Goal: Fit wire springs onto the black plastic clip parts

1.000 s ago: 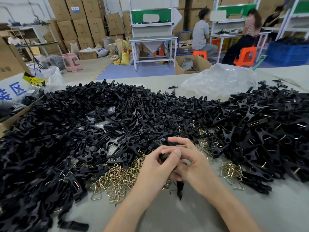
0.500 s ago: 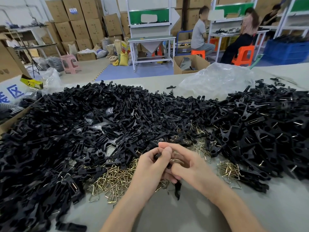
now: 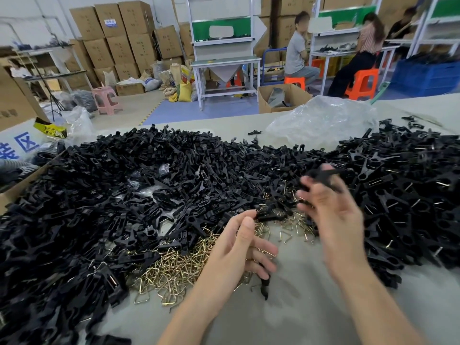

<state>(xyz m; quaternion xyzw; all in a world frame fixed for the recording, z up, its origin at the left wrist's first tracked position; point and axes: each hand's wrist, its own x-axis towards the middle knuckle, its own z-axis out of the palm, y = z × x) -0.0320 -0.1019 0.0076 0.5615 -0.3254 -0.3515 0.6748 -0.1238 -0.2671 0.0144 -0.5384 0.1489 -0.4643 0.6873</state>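
Brass wire springs are heaped beside loose black clip parts. One clip part is held under the curled fingers of the left hand. The right hand is blurred, fingers spread, with a blurred clip at its fingertips; whether it is gripped cannot be told.

Grey table — heaped black clip parts, brass wire springs in front — crumpled clear bag behind.

The clip parts are showing plain black, and the wire springs are glinting brassy gold against a surface that is looking pale grey-beige. Behind, an orange stool, a pink stool, a blue crate and brown boxes are standing out.
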